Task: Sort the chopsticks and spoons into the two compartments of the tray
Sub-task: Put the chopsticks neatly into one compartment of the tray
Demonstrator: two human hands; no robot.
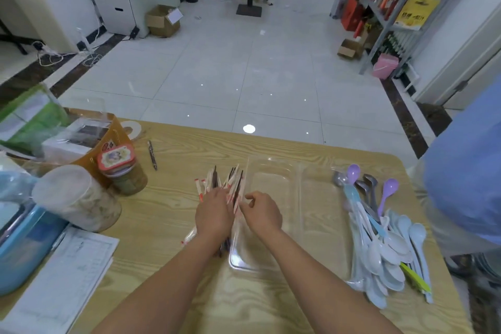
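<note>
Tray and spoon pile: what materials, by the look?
Tray: clear glossy plastic, likely; the wood grain shows through and its rims glint. Spoon pile: mostly pale blue, white and purple matte plastic; a few grey shiny ones at the far end look metal.

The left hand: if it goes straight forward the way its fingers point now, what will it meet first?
The left hand already lies on the chopsticks, fingers pointing away along them. Going on, it would probably slide along that bundle, then reach bare table; depth is unclear.

Chopsticks (233,184) showing dark brown, wrappers white with red print. Spoons (385,247) showing pale blue and white; two at 12 o'clock showing lilac. Tray (298,198) appearing clear. Table (176,225) showing light woodgrain.
</note>
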